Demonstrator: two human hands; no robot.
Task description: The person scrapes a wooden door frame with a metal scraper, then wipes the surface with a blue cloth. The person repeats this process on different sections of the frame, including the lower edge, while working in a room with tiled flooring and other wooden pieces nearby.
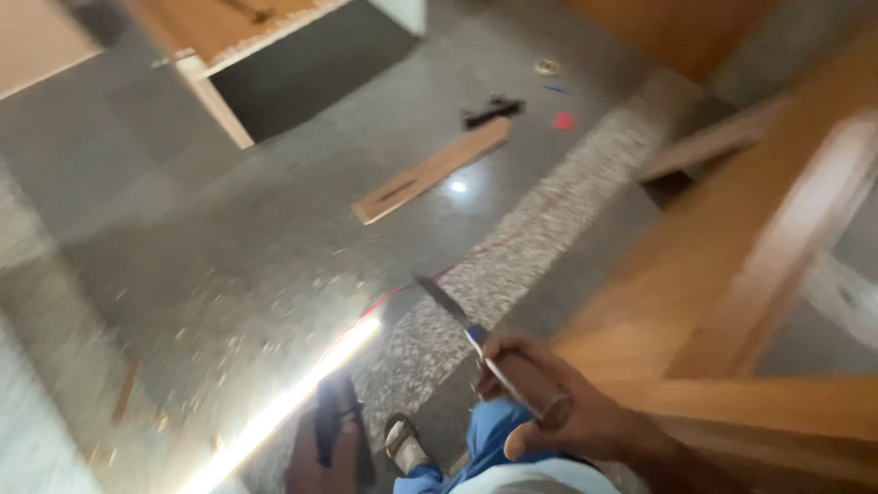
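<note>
two hands appear at the bottom of a motion-blurred head view. the right hand (549, 402) is closed in a grip around a slim tool (476, 338), apparently a pen or small knife with a blue band near its middle and a dark tip pointing up and to the left; the blur prevents telling which. this tool lies above the polished grey stone floor (229, 229), just beside the edge of a wooden frame (732, 274) that fills the right side of the view. the left hand (325, 453) sits low at the bottom edge, curled about a dark object (331, 416) whose kind cannot be told. between the hands, a sandalled foot (402, 444) and a blue trouser leg (489, 444) are visible. a bright streak of reflected light (293, 398) runs diagonally across the floor near the left hand. farther off lie a flat wooden board (430, 172), a dark tool (492, 112), a small red item (563, 120) and a round pale item (547, 66). a cabinet (229, 55) with a light wooden edge stands at upper left.
</note>
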